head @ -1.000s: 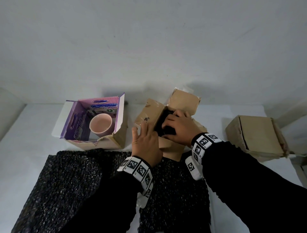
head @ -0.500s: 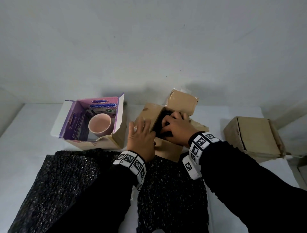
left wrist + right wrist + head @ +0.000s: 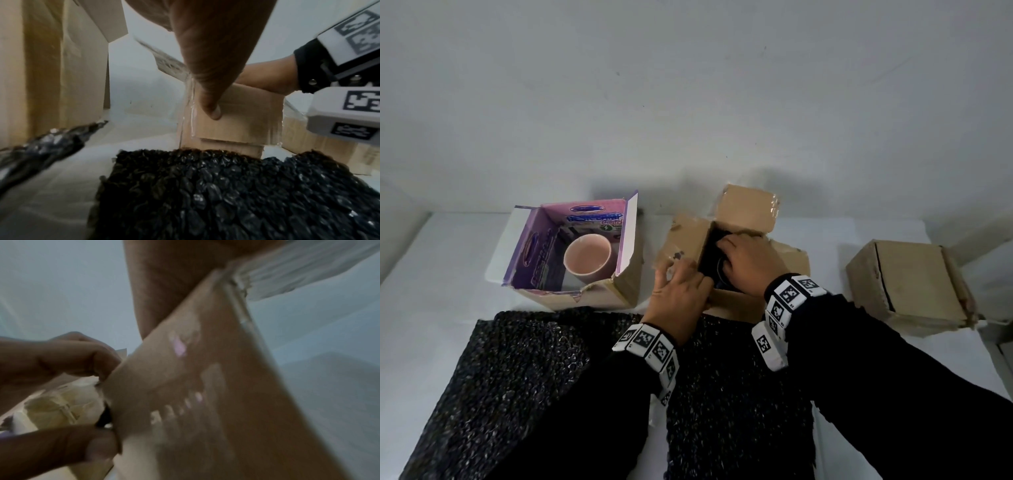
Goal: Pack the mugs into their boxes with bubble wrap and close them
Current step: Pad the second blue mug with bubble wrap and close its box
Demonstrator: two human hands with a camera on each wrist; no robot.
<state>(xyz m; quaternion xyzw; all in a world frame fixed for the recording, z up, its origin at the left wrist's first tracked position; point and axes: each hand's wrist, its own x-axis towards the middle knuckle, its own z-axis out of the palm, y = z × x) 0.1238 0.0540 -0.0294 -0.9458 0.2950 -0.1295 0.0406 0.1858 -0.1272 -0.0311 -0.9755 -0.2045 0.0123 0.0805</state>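
Observation:
An open brown box [image 3: 688, 240] stands mid-table with its flaps up. My right hand [image 3: 726, 255] reaches down inside it, fingers curled over a dark bubble-wrapped mug [image 3: 714, 260] that is mostly hidden. My left hand [image 3: 678, 274] grips the box's near left corner. In the left wrist view its thumb [image 3: 211, 110] presses on the box's front wall [image 3: 246, 116]. The right wrist view is blurred and filled by a cardboard flap [image 3: 205, 386]. A bare pink mug [image 3: 587, 255] stands in an open purple box [image 3: 534, 246] to the left.
Two black bubble wrap sheets [image 3: 517, 377] [image 3: 736, 394] lie at the table's front under my forearms. A closed brown box [image 3: 907, 284] sits at the right. A white wall rises right behind the boxes.
My left hand slid off the left flap down to the box's near corner. My right hand pushed deeper into the box, and the left flap stands more upright.

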